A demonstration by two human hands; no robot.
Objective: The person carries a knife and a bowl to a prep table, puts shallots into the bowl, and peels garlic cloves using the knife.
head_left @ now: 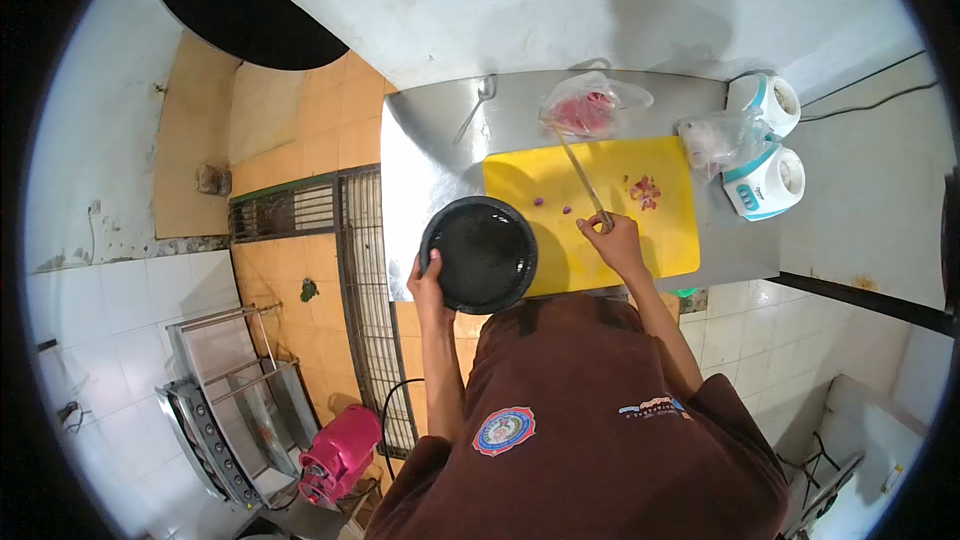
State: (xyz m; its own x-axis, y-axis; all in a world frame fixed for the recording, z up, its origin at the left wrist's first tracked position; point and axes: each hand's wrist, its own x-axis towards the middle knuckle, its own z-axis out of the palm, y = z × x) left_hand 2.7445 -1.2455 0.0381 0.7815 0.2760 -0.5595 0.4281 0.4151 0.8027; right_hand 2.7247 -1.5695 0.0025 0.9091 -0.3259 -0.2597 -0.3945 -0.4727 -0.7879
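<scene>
By the left hand (428, 288), the black dish (480, 255) is held at its left side; the thumb is laid over the rim, and the other fingers seem to be placed below, where they are hidden. The dish is positioned at the near edge of the worktop (430, 160), and the left edge of the yellow board (570, 262) is partly covered by it. Whether some weight is carried by the board or the worktop cannot be told.

In the right hand (618, 240), a long thin tool (579, 172) is grasped by its near end, above the board. Its far end is pointed to the board's far edge, near the bag with red contents (583, 115). The tool is perhaps a knife, but it is seen too small for this to be sure.

Two purple pieces (538, 202) are found left of the tool, and reddish pieces (645, 193) are gathered toward the board's right edge. Near the worktop's far edge, a metal spoon (486, 92) is seen.

For good handling, the dish should be kept level and its rim well supported, because it may be heavy. The tool should be guided low and slowly, with its far end kept away from the left fingers.
</scene>
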